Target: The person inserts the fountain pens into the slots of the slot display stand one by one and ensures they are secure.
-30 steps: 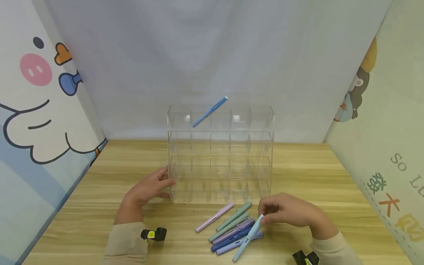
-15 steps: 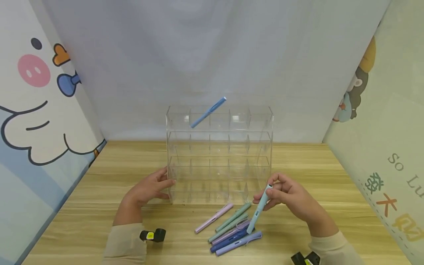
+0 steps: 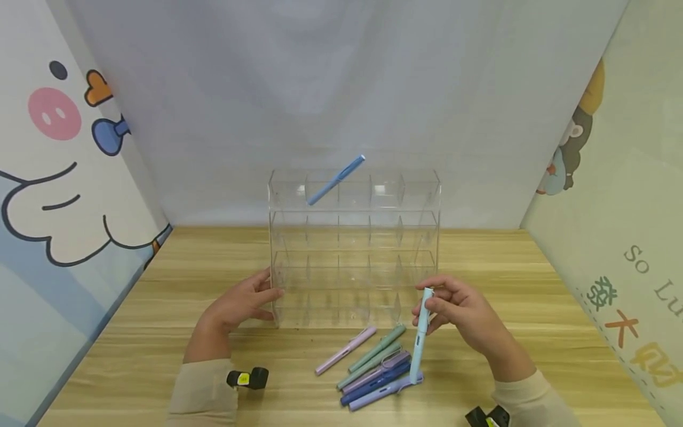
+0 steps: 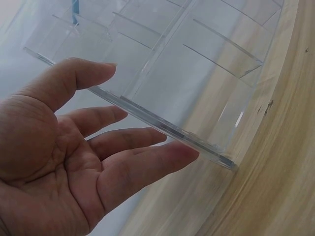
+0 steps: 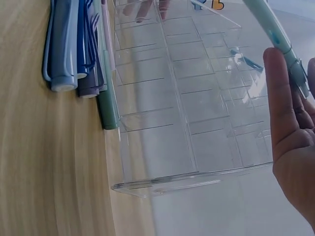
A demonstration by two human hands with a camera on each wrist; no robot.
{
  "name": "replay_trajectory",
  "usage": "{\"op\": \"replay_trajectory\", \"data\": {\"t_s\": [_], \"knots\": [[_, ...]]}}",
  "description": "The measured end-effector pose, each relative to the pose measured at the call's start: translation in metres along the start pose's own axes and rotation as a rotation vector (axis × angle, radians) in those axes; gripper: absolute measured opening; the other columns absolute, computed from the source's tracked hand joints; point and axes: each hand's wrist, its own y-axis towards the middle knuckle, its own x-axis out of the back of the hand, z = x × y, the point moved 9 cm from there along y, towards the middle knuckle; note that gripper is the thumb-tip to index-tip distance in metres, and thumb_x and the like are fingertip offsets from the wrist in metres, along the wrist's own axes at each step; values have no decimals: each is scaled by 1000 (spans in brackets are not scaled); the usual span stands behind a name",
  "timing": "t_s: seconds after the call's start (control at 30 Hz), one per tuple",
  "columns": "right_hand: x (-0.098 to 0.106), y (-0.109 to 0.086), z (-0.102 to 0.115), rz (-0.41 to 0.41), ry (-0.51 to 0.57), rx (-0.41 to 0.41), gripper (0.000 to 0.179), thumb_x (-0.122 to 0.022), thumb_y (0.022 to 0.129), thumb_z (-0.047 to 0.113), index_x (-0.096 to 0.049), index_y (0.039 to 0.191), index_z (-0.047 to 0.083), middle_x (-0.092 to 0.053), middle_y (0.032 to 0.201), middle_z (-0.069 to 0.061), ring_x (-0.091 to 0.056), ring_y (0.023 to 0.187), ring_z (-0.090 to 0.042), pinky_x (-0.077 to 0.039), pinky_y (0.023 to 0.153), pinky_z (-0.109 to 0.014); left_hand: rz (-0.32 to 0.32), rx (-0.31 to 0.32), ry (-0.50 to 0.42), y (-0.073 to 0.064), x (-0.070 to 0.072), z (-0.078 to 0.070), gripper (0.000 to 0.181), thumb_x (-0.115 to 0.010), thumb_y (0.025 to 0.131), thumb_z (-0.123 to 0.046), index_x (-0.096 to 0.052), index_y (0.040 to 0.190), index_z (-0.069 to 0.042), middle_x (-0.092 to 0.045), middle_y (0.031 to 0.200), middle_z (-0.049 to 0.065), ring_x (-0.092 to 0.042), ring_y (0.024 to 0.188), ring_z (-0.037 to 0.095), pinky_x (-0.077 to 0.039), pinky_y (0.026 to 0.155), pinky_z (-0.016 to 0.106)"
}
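Observation:
A clear acrylic rack [image 3: 354, 240] with rows of compartments stands on the table. My left hand [image 3: 235, 308] holds the rack's left side, thumb over the front edge and fingers along the outer face; its fingers look nearly straight in the left wrist view. My right hand [image 3: 464, 314] pinches a pale aqua pen [image 3: 420, 344] near its upper end, by the rack's lower right corner. The pen hangs steeply, its low end over the pile of pens. A blue pen [image 3: 335, 181] leans slantwise in the top row.
In front of the rack lie loose pens: a pink one [image 3: 345, 351], two green ones [image 3: 377, 349], a dark blue one [image 3: 373, 385], a lavender one [image 3: 381, 394] and a mauve one [image 3: 368, 376]. A grey-white curtain [image 3: 331, 89] hangs behind the table [image 3: 480, 261].
My right hand has lifted the aqua pen off the pile and moved up towards the rack. The pen has turned more upright. My left hand stays at the rack's side.

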Motion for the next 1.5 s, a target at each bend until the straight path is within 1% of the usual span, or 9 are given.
{"op": "replay_trajectory", "data": {"t_s": [0.07, 0.27, 0.53, 0.77, 0.9, 1.1, 1.23, 1.37, 1.5], "knots": [[1, 1, -1, -24, -21, 0, 27, -43, 101, -8, -52, 126, -2, -70, 95, -18, -73, 82, -27, -60, 61, -46, -6, 7, 0, 0, 1, 0, 75, -57, 101, -29, -11, 160, -21, -30, 157, 21, -38, 139, 40, -56, 92, 44], [9, 0, -3, -126, -57, -20, 22, -45, 102, -4, -54, 120, 5, -68, 90, -8, -71, 77, -24, -61, 60, -38, 8, -20, 15, -1, 1, -5, 75, -56, 102, -28, -10, 160, -17, -31, 156, 24, -40, 137, 41, -56, 92, 45], [23, -4, 5, -225, -245, -42, 31, -50, 101, 2, -51, 133, -2, -66, 90, -16, -69, 75, -28, -60, 62, -37, 15, -29, -7, 0, -1, -9, 72, -56, 102, -27, -14, 159, -20, -36, 154, 21, -42, 136, 40, -56, 92, 46], [36, 5, 15, -308, -309, -42, 29, -54, 100, 5, -53, 128, -2, -68, 88, -12, -69, 73, -21, -60, 61, -35, 23, -38, -14, 2, -2, -8, 72, -56, 101, -28, -14, 159, -21, -36, 154, 21, -43, 135, 41, -56, 91, 47], [43, 19, 20, -326, -365, -60, 27, -56, 100, 8, -54, 126, -1, -68, 88, -9, -68, 74, -18, -60, 61, -34, 13, -28, -15, 2, -1, -8, 75, -58, 100, -31, -13, 159, -22, -34, 155, 20, -40, 137, 39, -56, 92, 47], [55, 57, 37, -298, -463, -59, 31, -58, 100, 16, -54, 126, -1, -67, 91, -17, -68, 76, -15, -61, 63, -36, 7, -27, -22, 1, -1, -9, 76, -60, 99, -32, -16, 159, -21, -36, 154, 21, -44, 135, 40, -56, 91, 46], [66, 88, 56, -279, -427, -30, 35, -58, 100, 19, -53, 127, -3, -67, 93, -14, -69, 79, -17, -61, 65, -37, 2, -31, -21, -1, 0, -8, 77, -60, 99, -32, -15, 159, -20, -34, 155, 22, -41, 137, 40, -56, 91, 46], [81, 116, 77, -308, -349, -4, 36, -61, 98, 22, -53, 126, 0, -67, 95, -13, -70, 81, -20, -61, 68, -38, -9, -19, -26, -1, 1, -4, 77, -61, 98, -32, -15, 159, -20, -35, 155, 22, -41, 137, 38, -57, 91, 45], [91, 141, 98, -343, -256, 37, 32, -65, 95, 19, -56, 121, 3, -67, 94, -14, -70, 79, -20, -61, 68, -37, -6, -16, -33, -1, 0, -1, 77, -61, 99, -31, -14, 159, -19, -35, 155, 22, -41, 136, 39, -57, 90, 45]]}}
